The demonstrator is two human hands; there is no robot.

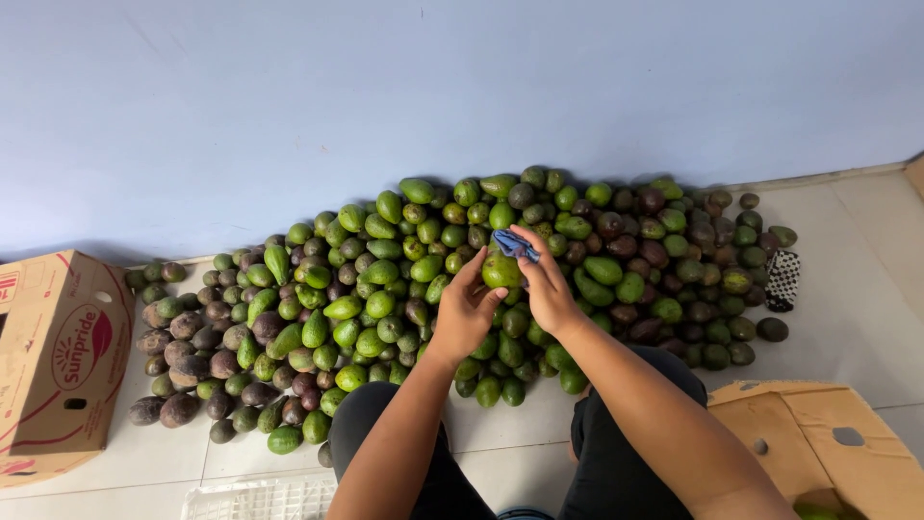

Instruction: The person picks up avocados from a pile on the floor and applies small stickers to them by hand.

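A person sits on the tiled floor (pixel 866 289) facing a blue wall (pixel 462 87), knees spread, with a wide heap of avocados (pixel 385 289) lying against the foot of the wall. The left hand (pixel 464 310) is raised over the middle of the heap, its grip closed around a green avocado (pixel 501 271) from the left and below, thumb and fingers pinching the fruit. The right hand (pixel 545 285) comes in from the right; its grip is pressed together on a small blue cloth (pixel 514 246), which lies against the top of that same avocado. The two hands are just beside each other, with the fruit between them, held above the pile rather than resting in it.

The heap mixes bright green fruit, mostly in the middle and far part, with dark brownish-purple ones at the left edge and on the right side. At the far right of the heap lies a black-and-white patterned piece (pixel 782 279). An open cardboard box (pixel 58 366) stands on the left, near the dark fruit. Another cardboard box (pixel 818 443) lies near right, beside the person's right knee. A white mesh tray (pixel 260 499) shows at the near edge, left of the left leg.
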